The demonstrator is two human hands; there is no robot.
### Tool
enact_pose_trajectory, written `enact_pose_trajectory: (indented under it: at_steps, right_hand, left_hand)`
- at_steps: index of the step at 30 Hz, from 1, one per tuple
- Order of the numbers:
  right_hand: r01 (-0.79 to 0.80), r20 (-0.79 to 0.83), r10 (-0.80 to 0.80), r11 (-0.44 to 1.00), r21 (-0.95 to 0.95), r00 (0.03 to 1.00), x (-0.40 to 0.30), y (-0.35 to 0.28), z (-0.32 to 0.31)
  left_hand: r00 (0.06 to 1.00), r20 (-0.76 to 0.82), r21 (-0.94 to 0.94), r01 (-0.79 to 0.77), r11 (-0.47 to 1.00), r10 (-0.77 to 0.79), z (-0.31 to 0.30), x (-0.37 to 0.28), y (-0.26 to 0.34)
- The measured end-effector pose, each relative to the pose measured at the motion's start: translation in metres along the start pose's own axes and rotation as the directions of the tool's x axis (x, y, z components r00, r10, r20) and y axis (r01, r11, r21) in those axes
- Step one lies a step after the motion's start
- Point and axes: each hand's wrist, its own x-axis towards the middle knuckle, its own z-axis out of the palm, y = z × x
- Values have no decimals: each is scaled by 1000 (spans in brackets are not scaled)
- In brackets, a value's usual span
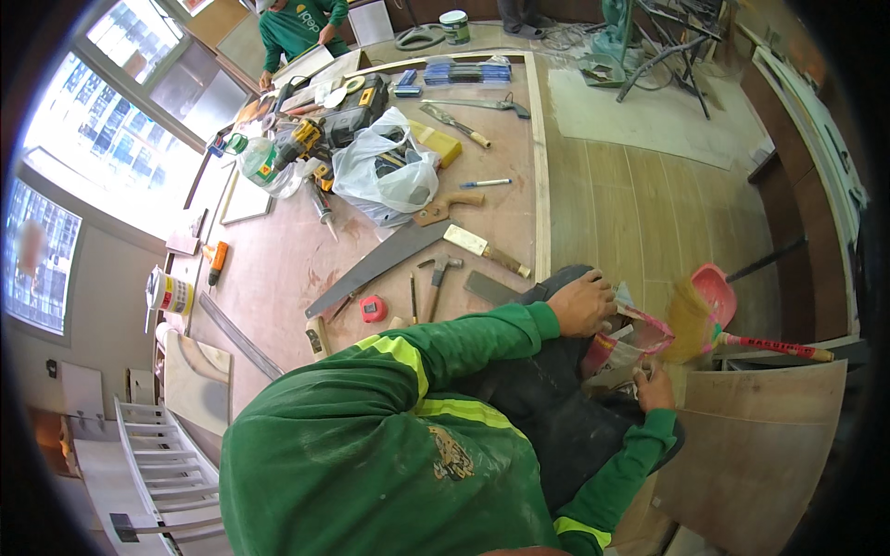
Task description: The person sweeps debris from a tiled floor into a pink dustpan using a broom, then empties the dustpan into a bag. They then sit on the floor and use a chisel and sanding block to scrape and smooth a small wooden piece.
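Observation:
My left hand (583,304) is bent over my dark-trousered knee, its fingers against the near rim of a pink and white plastic sack (650,328). Whether it grips the rim is hard to tell. Lower down, the thumb and fingers of my right hand (655,388) pinch a small pale object at the sack's near side. The sack's mouth gapes, with light scraps (622,333) inside; its lower part is hidden by my legs. Just beyond it are the straw bristles of a broom (685,316) and a red dustpan (716,295).
Left of me, a wooden worktop (278,278) carries a handsaw (382,267), a claw hammer (437,281), a red tape measure (373,308), a plastic bag (389,167) and a cordless drill (299,142). Curved panels (758,445) stand at lower right. Another person (302,28) works at the far end.

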Motion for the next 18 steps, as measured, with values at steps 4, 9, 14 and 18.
enact_pose_trajectory:
  at_steps: [4,9,14,18]
  right_hand:
    - [-39,34,39,999,-8,999,-1,-1,-2]
    - [-117,81,119,993,-33,990,-1,-6,-4]
    - [-125,76,127,992,-33,989,-3,-12,-5]
    - [-147,111,147,989,-13,983,-3,-15,-8]
  left_hand:
    - [1000,2,12,0,1000,0,-2,-1,1]
    - [1000,-6,-13,-7,1000,7,-5,-2,1]
    - [1000,3,-10,-7,1000,7,-6,-3,2]
    - [1000,-7,-13,-11,1000,11,-6,-3,2]
